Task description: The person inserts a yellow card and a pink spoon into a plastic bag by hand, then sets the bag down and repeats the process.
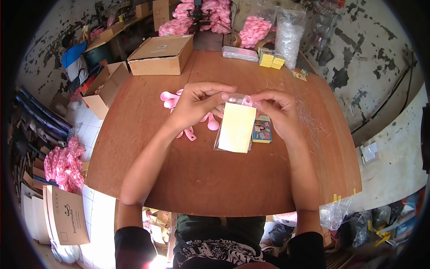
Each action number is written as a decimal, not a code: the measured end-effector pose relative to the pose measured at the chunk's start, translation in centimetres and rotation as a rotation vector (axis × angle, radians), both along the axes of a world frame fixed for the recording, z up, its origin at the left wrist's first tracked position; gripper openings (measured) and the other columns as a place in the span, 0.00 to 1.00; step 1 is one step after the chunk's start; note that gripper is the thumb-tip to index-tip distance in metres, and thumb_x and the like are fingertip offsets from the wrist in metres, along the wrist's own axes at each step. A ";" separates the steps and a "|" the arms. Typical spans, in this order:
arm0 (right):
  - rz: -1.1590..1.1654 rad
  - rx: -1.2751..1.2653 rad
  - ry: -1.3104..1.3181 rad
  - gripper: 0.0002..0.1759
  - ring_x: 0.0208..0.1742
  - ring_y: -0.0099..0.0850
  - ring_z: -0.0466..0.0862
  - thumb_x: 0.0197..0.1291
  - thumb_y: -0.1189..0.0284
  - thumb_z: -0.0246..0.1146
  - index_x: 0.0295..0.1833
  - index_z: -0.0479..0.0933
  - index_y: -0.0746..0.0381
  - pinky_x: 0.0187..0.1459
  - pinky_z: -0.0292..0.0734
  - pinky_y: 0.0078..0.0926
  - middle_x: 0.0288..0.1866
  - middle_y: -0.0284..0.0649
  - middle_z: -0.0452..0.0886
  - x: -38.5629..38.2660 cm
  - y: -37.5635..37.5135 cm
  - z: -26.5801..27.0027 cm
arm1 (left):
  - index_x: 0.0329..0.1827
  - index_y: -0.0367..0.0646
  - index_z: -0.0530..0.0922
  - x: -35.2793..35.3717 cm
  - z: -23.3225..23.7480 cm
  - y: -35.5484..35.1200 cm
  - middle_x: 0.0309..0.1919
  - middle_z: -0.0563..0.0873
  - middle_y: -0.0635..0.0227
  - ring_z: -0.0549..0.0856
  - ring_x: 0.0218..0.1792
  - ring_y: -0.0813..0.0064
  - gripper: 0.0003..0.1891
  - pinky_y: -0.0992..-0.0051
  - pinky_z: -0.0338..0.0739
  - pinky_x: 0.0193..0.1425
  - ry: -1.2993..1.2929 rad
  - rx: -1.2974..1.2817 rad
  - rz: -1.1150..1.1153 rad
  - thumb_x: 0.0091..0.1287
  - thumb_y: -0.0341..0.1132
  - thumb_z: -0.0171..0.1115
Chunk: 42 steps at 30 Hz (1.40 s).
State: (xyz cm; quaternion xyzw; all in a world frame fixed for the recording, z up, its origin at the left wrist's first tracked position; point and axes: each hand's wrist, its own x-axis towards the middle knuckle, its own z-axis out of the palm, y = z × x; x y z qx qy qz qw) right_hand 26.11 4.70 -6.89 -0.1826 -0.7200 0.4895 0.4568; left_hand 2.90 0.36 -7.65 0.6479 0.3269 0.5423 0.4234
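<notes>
Your L hand (195, 102) & R hand (282, 110) pinched the bag (235, 98) nr its top corners, above the bench (188, 179), w/ a card (237, 127). Prob. light, floppy, slippery; rim was best hold.

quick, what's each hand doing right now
Left hand: closed, holding the clear bag by its top left.
Right hand: closed, holding the bag's top right.

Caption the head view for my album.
Left hand and right hand hold a clear bag with a pale card near pink spoons.
</notes>
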 end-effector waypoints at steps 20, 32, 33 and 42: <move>0.006 0.168 0.011 0.15 0.39 0.20 0.83 0.55 0.81 0.72 0.48 0.78 0.69 0.38 0.79 0.18 0.40 0.36 0.82 -1.1 -2.6 0.6 | 0.48 0.36 0.81 -0.6 3.3 -3.3 0.35 0.86 0.71 0.81 0.30 0.89 0.17 0.85 0.74 0.28 0.109 0.026 0.023 0.55 0.21 0.74; -0.048 0.392 -0.803 0.09 0.32 0.31 0.83 0.51 0.72 0.72 0.37 0.85 0.64 0.35 0.76 0.30 0.32 0.41 0.86 0.8 1.2 -5.6 | 0.59 0.43 0.79 -7.0 -10.5 -25.5 0.49 0.86 0.57 0.86 0.48 0.58 0.18 0.67 0.77 0.54 1.232 -0.507 -0.478 0.66 0.25 0.57; -0.066 0.445 -0.892 0.11 0.32 0.35 0.84 0.49 0.71 0.72 0.38 0.85 0.64 0.36 0.76 0.33 0.32 0.43 0.86 0.9 1.3 -6.4 | 0.60 0.43 0.78 -8.1 -13.1 -26.4 0.50 0.85 0.57 0.85 0.49 0.58 0.18 0.67 0.77 0.55 1.341 -0.585 -0.423 0.66 0.27 0.58; -0.169 0.411 -0.839 0.06 0.35 0.37 0.83 0.54 0.71 0.68 0.35 0.84 0.63 0.38 0.75 0.34 0.34 0.40 0.85 0.8 1.8 -7.9 | 0.61 0.45 0.77 -2.9 -3.8 -20.9 0.49 0.86 0.61 0.88 0.42 0.65 0.19 0.67 0.81 0.47 0.867 -0.491 -0.777 0.70 0.40 0.62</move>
